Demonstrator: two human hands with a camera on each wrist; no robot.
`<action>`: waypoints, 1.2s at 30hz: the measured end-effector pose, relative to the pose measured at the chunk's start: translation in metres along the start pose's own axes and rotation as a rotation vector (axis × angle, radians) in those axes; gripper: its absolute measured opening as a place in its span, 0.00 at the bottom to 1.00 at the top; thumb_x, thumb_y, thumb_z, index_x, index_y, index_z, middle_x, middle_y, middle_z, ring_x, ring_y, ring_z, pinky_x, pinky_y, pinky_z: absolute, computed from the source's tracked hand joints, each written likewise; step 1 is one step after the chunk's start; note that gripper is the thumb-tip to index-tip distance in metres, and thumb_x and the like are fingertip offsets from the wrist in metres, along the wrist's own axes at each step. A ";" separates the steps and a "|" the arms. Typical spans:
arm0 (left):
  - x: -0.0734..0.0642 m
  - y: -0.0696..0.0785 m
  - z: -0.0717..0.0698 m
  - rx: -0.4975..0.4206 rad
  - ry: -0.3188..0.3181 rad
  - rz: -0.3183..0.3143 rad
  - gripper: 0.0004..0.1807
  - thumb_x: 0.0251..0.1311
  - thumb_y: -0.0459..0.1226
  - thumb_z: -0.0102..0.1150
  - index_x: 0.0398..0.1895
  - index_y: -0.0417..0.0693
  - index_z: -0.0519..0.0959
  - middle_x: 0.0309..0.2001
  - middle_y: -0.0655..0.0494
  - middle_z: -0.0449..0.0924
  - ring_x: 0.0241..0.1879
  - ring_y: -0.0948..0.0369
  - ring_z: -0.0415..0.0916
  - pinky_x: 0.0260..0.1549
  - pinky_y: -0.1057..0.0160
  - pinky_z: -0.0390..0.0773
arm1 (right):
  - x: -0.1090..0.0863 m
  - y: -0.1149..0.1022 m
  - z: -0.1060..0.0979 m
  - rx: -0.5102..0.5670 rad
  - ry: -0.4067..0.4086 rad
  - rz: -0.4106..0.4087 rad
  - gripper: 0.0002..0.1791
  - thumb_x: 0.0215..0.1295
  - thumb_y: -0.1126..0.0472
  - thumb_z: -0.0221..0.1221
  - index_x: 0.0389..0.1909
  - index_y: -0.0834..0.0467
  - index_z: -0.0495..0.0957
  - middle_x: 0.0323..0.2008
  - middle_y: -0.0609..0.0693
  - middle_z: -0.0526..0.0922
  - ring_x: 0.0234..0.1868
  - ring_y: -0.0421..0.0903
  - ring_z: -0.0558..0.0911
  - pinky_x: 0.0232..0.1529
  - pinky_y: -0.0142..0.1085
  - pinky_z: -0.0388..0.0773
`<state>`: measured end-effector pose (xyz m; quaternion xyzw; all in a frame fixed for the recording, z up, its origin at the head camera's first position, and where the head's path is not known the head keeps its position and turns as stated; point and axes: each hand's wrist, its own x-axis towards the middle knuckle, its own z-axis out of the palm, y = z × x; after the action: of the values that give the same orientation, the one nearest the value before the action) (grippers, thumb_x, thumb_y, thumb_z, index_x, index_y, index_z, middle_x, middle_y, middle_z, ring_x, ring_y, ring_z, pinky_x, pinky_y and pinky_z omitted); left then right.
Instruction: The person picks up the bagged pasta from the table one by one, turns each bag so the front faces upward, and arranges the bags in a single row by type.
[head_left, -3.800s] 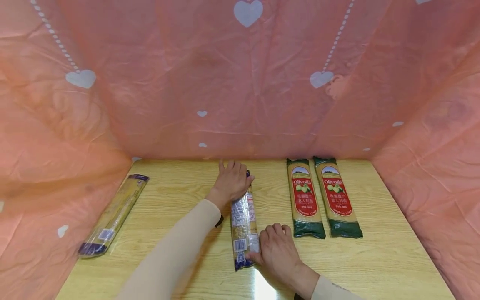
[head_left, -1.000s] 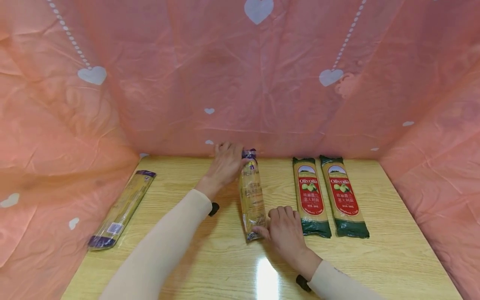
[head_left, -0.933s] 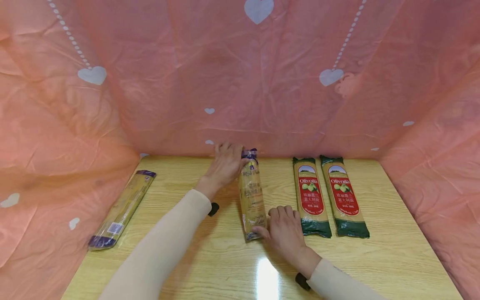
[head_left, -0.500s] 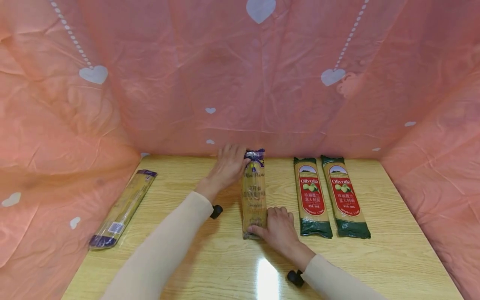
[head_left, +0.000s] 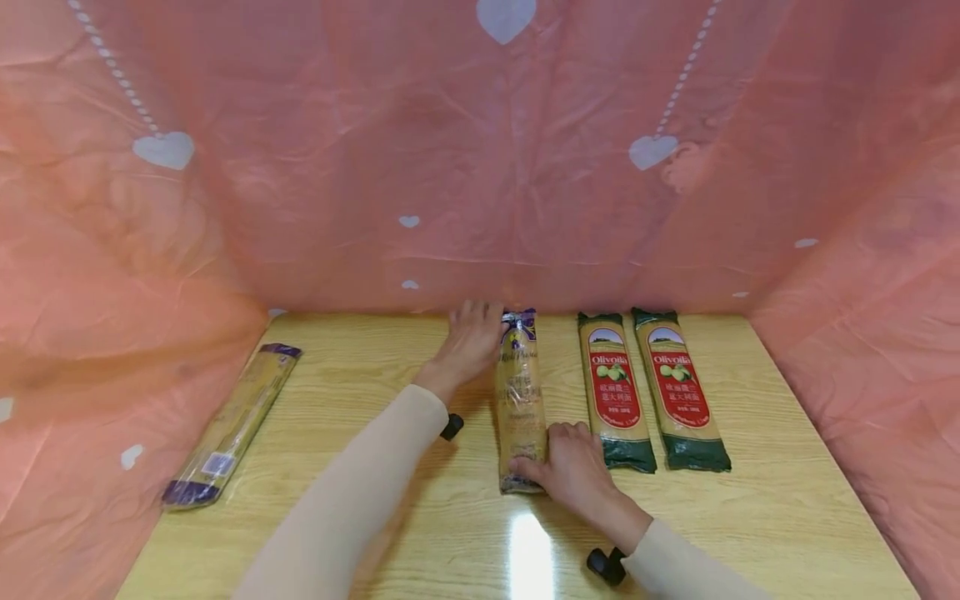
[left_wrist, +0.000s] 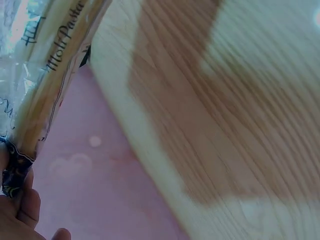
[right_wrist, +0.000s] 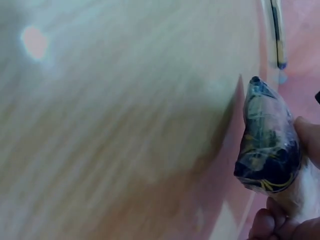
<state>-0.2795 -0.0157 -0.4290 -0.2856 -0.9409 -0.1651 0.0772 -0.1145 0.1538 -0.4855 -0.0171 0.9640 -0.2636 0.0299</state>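
A clear pack of spaghetti (head_left: 520, 400) with purple ends is between my two hands in the middle of the table, its printed front facing up. My left hand (head_left: 471, 340) pinches its far end; the left wrist view shows fingers and thumb at the dark end of the spaghetti pack (left_wrist: 52, 65). At the near end, my right hand (head_left: 576, 471) grips the pack with its thumb across the front. The right wrist view shows that end of the spaghetti pack (right_wrist: 270, 145) between thumb and fingers, seemingly off the wood.
Another purple-ended spaghetti pack (head_left: 232, 425) lies slanted at the table's left edge. Two green-ended spaghetti packs with red labels (head_left: 617, 392) lie side by side on the right, near my right hand. A pink cloth (head_left: 510, 183) encloses the wooden table (head_left: 360, 367) behind and at both sides.
The held pack has been turned over: its barcode side faced up earlier, now its printed front does. It has shifted slightly right, both hands moving along with it. The other packs stay put.
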 end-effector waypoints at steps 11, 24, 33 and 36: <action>0.034 0.008 0.023 -0.087 -0.114 -0.079 0.26 0.81 0.36 0.40 0.79 0.44 0.62 0.71 0.39 0.68 0.69 0.45 0.62 0.76 0.33 0.52 | 0.019 0.015 -0.018 -0.061 -0.010 0.023 0.32 0.60 0.35 0.73 0.34 0.62 0.79 0.30 0.51 0.80 0.37 0.51 0.73 0.44 0.48 0.67; 0.056 0.005 0.055 -0.055 -0.282 -0.166 0.35 0.78 0.36 0.46 0.85 0.49 0.53 0.85 0.37 0.43 0.84 0.38 0.42 0.77 0.29 0.47 | 0.033 0.021 -0.020 -0.173 -0.033 0.020 0.31 0.64 0.32 0.68 0.21 0.55 0.75 0.29 0.51 0.80 0.37 0.51 0.72 0.42 0.46 0.63; 0.037 0.008 0.053 -0.001 -0.496 -0.198 0.33 0.85 0.47 0.36 0.88 0.55 0.46 0.87 0.45 0.42 0.85 0.45 0.42 0.79 0.30 0.42 | 0.034 0.017 -0.017 -0.230 -0.020 0.018 0.32 0.66 0.31 0.65 0.22 0.57 0.77 0.34 0.54 0.84 0.40 0.54 0.74 0.44 0.49 0.64; 0.033 0.009 0.055 0.054 -0.484 -0.145 0.33 0.86 0.50 0.33 0.88 0.54 0.47 0.87 0.49 0.44 0.86 0.48 0.43 0.79 0.30 0.43 | 0.031 0.018 -0.016 -0.287 0.022 0.003 0.33 0.67 0.30 0.64 0.22 0.57 0.75 0.29 0.52 0.80 0.38 0.53 0.72 0.42 0.48 0.63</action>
<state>-0.3047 0.0275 -0.4700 -0.2466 -0.9540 -0.0717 -0.1548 -0.1471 0.1756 -0.4822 -0.0170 0.9921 -0.1234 0.0172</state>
